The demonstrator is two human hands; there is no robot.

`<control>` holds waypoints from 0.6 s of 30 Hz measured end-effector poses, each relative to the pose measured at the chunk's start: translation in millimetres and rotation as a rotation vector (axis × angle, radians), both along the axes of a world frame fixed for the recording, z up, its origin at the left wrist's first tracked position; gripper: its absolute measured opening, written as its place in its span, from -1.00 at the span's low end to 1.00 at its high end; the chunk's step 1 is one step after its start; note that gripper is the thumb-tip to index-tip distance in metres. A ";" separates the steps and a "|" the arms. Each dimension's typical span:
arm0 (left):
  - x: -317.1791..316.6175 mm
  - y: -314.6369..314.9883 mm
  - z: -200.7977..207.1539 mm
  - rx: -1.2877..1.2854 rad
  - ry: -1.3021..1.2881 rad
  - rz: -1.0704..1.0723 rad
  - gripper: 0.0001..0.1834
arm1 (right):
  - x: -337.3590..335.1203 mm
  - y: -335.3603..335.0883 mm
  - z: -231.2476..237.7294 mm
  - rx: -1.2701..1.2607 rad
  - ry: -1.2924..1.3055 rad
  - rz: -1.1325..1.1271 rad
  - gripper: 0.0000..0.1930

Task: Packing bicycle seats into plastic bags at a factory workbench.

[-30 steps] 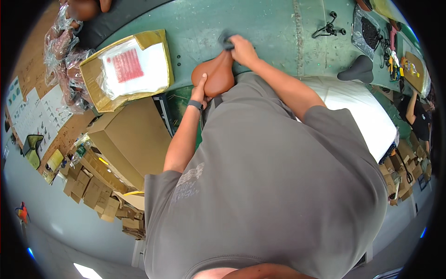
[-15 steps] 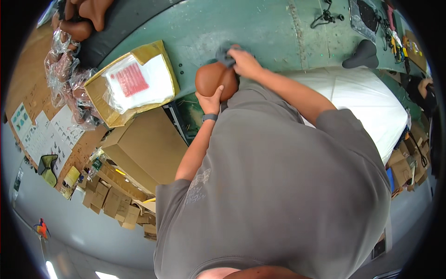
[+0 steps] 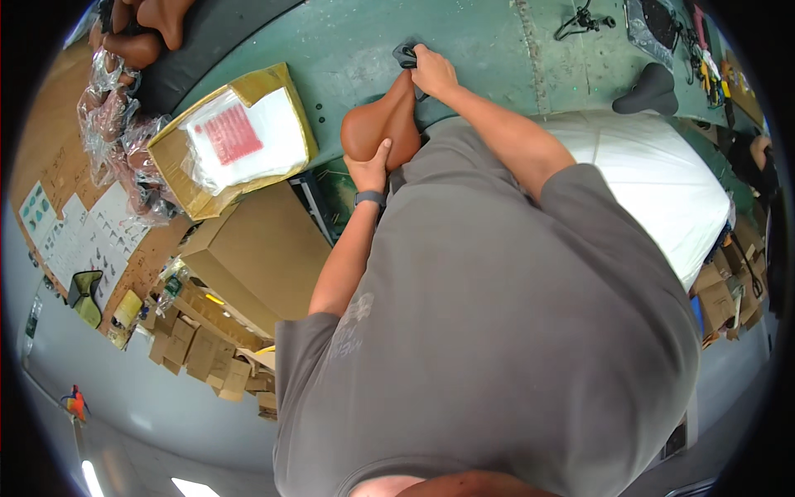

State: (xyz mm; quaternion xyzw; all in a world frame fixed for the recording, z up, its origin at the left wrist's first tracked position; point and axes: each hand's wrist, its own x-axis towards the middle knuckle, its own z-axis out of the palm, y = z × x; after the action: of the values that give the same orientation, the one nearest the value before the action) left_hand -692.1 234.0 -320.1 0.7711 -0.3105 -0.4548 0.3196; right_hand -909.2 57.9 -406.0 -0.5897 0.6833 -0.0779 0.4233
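Observation:
A brown bicycle saddle (image 3: 373, 128) rests at the near edge of the green table, its wide end toward me and its narrow nose pointing away. My left hand (image 3: 369, 169) grips the wide rear end, thumb on top and the other fingers mostly beneath. Just past the nose, my right hand (image 3: 434, 71) is closed on a bunched dark grey cloth (image 3: 405, 54). Part of that cloth lies under the fingers, so its full shape is hidden.
An open carton (image 3: 300, 108) with plastic-wrapped white sheets stands left. More brown saddles (image 3: 166, 21), some bagged (image 3: 116, 124), lie far left. A black saddle (image 3: 648, 91) sits right, behind a white-covered bulk (image 3: 638, 182). A tall cardboard box (image 3: 261, 248) stands by my left arm.
My right hand and the cloth have moved away from me, from over the saddle to beyond its nose. The nose now shows, and the left hand keeps its hold.

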 end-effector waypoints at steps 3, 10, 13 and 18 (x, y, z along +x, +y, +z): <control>19.4 0.3 -18.7 0.018 0.134 0.152 -0.23 | 23.8 27.8 24.7 -0.249 -0.241 0.275 -0.74; 24.6 -8.5 -20.6 0.219 0.290 0.170 -0.12 | 15.2 -8.5 -3.4 -0.116 -0.030 0.131 -0.68; 32.8 -8.7 -16.5 0.233 0.388 0.221 -0.16 | 23.4 18.5 20.7 -0.152 -0.219 0.383 -0.66; 26.9 -15.4 -12.2 0.227 0.440 0.222 -0.20 | 14.0 -15.9 -5.6 -0.127 -0.120 0.227 -0.66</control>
State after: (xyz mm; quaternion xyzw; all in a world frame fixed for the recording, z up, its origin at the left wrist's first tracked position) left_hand -665.3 218.7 -332.3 0.7140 -0.0942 -0.6054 0.3389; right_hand -895.2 42.0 -411.6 -0.6829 0.5795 -0.1077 0.4315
